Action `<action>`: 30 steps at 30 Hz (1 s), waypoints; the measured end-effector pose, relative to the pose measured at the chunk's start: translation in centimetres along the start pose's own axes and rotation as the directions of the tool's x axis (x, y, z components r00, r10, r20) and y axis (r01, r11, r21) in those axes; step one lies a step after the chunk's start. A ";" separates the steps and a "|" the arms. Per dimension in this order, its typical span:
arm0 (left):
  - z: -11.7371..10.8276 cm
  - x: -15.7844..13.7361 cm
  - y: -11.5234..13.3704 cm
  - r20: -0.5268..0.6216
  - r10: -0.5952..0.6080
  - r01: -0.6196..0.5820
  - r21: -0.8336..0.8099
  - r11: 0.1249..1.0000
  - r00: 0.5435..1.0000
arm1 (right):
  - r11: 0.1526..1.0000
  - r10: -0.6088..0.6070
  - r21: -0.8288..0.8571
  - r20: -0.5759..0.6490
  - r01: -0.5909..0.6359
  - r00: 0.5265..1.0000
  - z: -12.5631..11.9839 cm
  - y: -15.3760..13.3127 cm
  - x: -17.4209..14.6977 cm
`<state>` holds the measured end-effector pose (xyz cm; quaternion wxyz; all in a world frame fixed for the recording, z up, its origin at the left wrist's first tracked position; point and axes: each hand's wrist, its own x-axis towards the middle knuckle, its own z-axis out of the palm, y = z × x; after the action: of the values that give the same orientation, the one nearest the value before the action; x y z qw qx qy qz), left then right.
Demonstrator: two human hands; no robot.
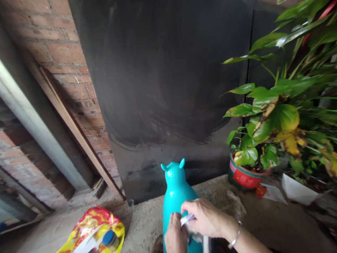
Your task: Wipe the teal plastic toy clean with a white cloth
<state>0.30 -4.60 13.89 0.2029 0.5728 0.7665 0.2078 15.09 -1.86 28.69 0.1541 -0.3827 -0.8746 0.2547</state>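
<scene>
A glossy turquoise animal-shaped figure [175, 189] with two small ears stands upright in front of me, facing the dark board. Over its back, my right hand [207, 218] pinches a small white-and-lilac strip-like item [187, 219] whose kind I cannot make out. My left hand [176, 233] is closed around the near end of the same item, its fingertips curled and partly hidden. Some whitish, crumpled material hangs below the hands, partly covered by them. A silvery bangle [235, 236] circles my right wrist.
A large black board [168, 77] with smeared marks leans against the brick wall [68, 56]. On the left lie a red-and-yellow bag [97, 219] and a blue-capped container [109, 239]. At right stand a potted plant [247, 175] and a white planter [298, 191]. A wooden post [79, 131] slants at left.
</scene>
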 end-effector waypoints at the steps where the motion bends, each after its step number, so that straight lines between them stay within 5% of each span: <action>1: -0.3 0.0 -0.5 0.024 0.006 -0.006 0.005 1.000 1.000 | 1.000 0.014 -0.009 0.009 -0.014 1.000 -0.4 0.2 -0.3; 7: -2.8 0.2 -3.4 0.142 0.086 -0.084 -0.025 0.996 0.986 | 0.962 0.223 -0.200 0.188 -0.185 0.956 0.0 4.8 -2.5; 12: -4.0 0.5 -4.8 0.224 0.320 -0.286 -0.172 0.943 0.921 | 0.959 0.283 -0.046 0.168 -0.279 0.944 1.5 8.1 -4.4; 17: -5.8 0.8 -5.3 0.307 0.201 -0.207 -0.013 0.978 0.930 | 0.949 0.312 0.026 0.092 -0.315 0.946 0.6 9.5 -4.1; 23: -10.0 4.0 -3.3 0.100 0.223 -0.231 0.078 0.970 0.970 | 0.958 0.284 0.014 -0.187 -0.287 0.940 -1.8 9.3 0.2; 27: -13.8 6.1 -1.1 -0.025 0.342 -0.340 0.064 0.938 0.940 | 0.968 0.230 -0.024 -0.311 -0.250 0.922 -4.5 8.8 2.7; 30: -14.4 6.5 -0.4 -0.026 0.424 -0.421 0.077 0.904 0.905 | 0.965 0.219 -0.067 -0.334 -0.255 0.917 -5.2 9.0 3.0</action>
<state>-9.66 0.28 25.19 0.1167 0.7274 0.6352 0.2320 20.86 7.23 28.09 0.2424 -0.5303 -0.7972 0.1568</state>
